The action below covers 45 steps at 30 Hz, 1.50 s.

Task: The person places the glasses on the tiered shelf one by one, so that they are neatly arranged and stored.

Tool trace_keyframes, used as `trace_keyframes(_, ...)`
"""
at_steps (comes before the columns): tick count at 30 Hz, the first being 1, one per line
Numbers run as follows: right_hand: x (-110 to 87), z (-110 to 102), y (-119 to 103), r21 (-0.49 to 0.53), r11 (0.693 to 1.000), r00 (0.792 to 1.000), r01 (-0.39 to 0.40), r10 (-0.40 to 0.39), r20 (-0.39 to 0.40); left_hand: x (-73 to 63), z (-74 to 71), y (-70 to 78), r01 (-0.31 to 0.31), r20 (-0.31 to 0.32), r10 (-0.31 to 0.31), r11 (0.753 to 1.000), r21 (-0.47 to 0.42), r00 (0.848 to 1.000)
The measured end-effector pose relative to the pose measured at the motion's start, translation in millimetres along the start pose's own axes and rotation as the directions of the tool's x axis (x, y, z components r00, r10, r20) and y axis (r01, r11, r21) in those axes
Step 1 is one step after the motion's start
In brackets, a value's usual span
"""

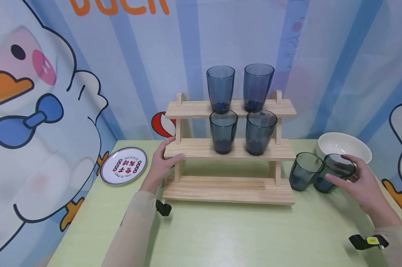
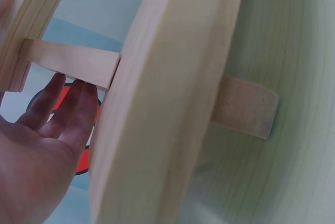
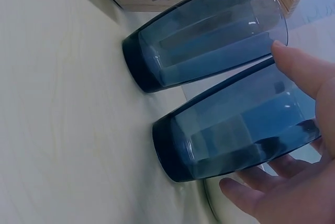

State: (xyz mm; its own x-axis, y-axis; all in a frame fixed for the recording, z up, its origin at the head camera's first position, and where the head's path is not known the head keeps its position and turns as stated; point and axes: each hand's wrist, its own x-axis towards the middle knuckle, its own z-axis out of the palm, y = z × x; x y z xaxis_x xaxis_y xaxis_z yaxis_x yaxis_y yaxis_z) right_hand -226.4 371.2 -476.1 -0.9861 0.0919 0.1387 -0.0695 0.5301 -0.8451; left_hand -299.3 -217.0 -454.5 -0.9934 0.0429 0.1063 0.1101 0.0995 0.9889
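A three-tier wooden shelf rack (image 1: 227,189) stands on the table. My left hand (image 1: 162,163) grips its left end at the middle tier, thumb in front; in the left wrist view its fingers (image 2: 78,109) touch the wooden upright (image 2: 73,59). To the right of the rack, two blue-grey drinking glasses stand upright side by side. My right hand (image 1: 362,185) holds the right glass (image 3: 235,130) near its rim, thumb and fingers on opposite sides. The left glass (image 3: 204,35) stands close by, its rim near the thumb.
Two glasses (image 1: 223,87) (image 1: 257,87) stand on the top tier, and two more (image 1: 223,131) (image 1: 260,132) on the middle tier. A white bowl (image 1: 342,142) sits behind the right hand. At the left lies a printed plate (image 1: 123,165). Cartoon-printed cloth (image 1: 147,66) backs the table.
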Motion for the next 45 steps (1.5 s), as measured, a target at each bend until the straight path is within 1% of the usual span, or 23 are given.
trace_keyframes(6,-1.6,0.2,0.3,0.044,0.999,1.000,-0.006,0.006,0.009,-10.5,3.6,25.8,0.035,0.014,-0.035,0.999,-0.009,0.999)
trace_keyframes(9,-1.9,0.0,1.6,0.072,0.997,1.000,-0.004,0.003,0.009,-11.1,3.8,26.6,0.031,0.014,-0.032,0.999,0.004,0.999)
trace_keyframes(12,-3.0,0.0,2.6,0.092,0.996,1.000,-0.008,0.008,0.004,-9.3,3.3,24.0,0.031,0.015,-0.031,0.999,0.012,0.999)
trace_keyframes(18,-4.5,-0.2,2.7,0.123,0.992,1.000,-0.018,0.020,-0.013,3.0,-0.8,2.6,0.030,0.010,-0.030,1.000,0.003,0.999)
trace_keyframes(21,-5.5,0.4,3.2,0.165,0.986,0.999,-0.024,0.027,-0.020,4.6,-1.2,-2.5,0.023,0.006,-0.023,1.000,0.003,1.000)
trace_keyframes(26,-7.9,1.0,4.1,0.270,0.963,0.999,-0.012,0.022,-0.035,3.6,-0.5,-3.3,0.008,0.001,-0.008,1.000,0.008,1.000)
trace_keyframes(28,-8.3,1.2,4.6,0.290,0.957,0.999,-0.011,0.023,-0.040,3.2,-0.2,-3.0,0.006,-0.001,-0.006,1.000,0.009,1.000)
trace_keyframes(33,-9.6,1.9,5.4,0.285,0.958,0.998,-0.023,0.040,-0.053,2.3,-0.4,-2.3,0.007,-0.008,-0.007,1.000,0.016,1.000)
trace_keyframes(38,-12.1,2.0,4.5,0.380,0.925,0.996,-0.012,0.043,-0.074,2.3,-0.4,-2.2,0.004,-0.011,-0.004,1.000,0.017,1.000)
trace_keyframes(42,-15.7,2.8,2.9,0.365,0.931,0.992,0.004,0.042,-0.117,2.4,-0.6,-2.6,0.007,-0.014,-0.007,1.000,0.021,1.000)
trace_keyframes(45,-19.4,2.1,1.9,0.413,0.910,0.990,0.022,0.038,-0.137,2.5,-0.8,-3.1,0.012,-0.013,-0.012,1.000,0.022,1.000)
